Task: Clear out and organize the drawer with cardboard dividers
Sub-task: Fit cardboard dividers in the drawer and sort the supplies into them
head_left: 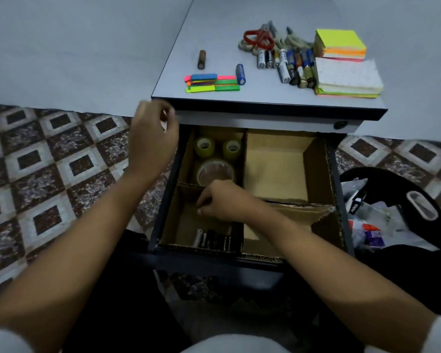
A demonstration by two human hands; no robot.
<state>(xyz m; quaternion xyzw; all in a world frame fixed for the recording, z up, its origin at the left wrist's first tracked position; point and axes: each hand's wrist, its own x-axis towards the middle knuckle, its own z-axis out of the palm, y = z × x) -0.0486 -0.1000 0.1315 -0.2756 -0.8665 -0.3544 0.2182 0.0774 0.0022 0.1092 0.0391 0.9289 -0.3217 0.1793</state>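
My right hand [224, 202] reaches across the open drawer [340, 200] in mid-frame. The forearm slants in from the lower right, knuckles up, and the fingers curl down into the lower-left compartment of the cardboard dividers [245, 159]; I cannot tell whether that grip has closed on anything. My left hand [153, 138] is raised beside the drawer's upper-left corner, fingers curled and blurred, its grip just as unclear, while tape rolls [215, 171] sit in the upper-left compartment.
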